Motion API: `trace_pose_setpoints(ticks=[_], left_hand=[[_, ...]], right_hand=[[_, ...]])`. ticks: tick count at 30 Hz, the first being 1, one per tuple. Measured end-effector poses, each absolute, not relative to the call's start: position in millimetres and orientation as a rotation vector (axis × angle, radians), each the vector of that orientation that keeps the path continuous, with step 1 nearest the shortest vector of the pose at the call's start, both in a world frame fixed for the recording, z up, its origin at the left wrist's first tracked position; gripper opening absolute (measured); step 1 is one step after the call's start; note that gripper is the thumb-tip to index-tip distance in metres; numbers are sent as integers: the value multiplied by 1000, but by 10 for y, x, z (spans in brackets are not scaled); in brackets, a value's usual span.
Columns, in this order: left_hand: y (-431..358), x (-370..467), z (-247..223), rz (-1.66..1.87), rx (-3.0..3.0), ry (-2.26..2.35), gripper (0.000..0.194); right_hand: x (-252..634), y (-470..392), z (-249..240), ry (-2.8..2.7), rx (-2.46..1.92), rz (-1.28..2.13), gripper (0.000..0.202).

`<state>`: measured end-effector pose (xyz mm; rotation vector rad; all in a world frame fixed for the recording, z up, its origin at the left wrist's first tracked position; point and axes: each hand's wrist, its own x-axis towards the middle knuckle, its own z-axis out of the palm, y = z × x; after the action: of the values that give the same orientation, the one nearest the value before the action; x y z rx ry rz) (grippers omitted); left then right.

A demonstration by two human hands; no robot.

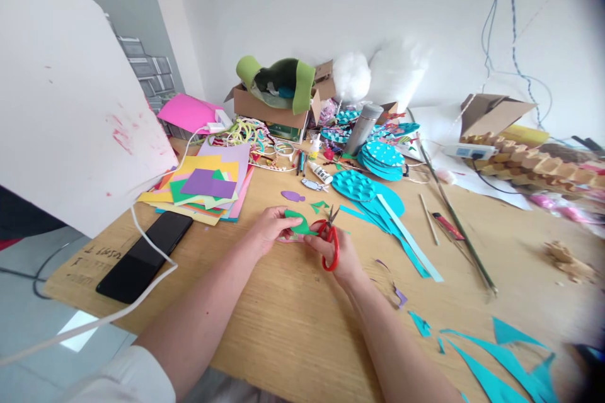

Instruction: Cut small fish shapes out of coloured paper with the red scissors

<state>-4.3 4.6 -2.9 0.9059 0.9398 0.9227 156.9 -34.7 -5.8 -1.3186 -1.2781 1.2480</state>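
Left hand (270, 227) fingers pinched on a green paper shape (297, 224), bench (293, 321) centre. Right hand (341, 256) fingers closed through red scissors (329, 240), blades at the paper's 3 o'clock edge. Coloured paper stack (208, 187) at 10 o'clock; black phone (146, 255) at 9.

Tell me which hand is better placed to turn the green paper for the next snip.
The left hand, most likely. It already grips the green paper shape by its edge, while the right hand is occupied, its fingers in the handles of the red scissors, whose blades sit at the paper.
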Motion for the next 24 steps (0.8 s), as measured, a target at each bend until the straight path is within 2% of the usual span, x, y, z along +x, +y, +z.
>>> trace_pose_setpoints(ticks=[4,8,13,24], left_hand=[[36,-37,-16,855,929,968,33],[2,-38,-9,790,1033,942,30],[-28,-39,-8,673,1118,887,26],[40,-28,-45,832,910,928,31]], right_hand=[[1623,-326,-71,-1212,-1261,1179,19],[1632,-322,-50,-1131,-1229,1124,17],[1612,-332,-20,-1097,-1237,1090,19],[1585,-357,-12,-1200,-1275,1133,35]])
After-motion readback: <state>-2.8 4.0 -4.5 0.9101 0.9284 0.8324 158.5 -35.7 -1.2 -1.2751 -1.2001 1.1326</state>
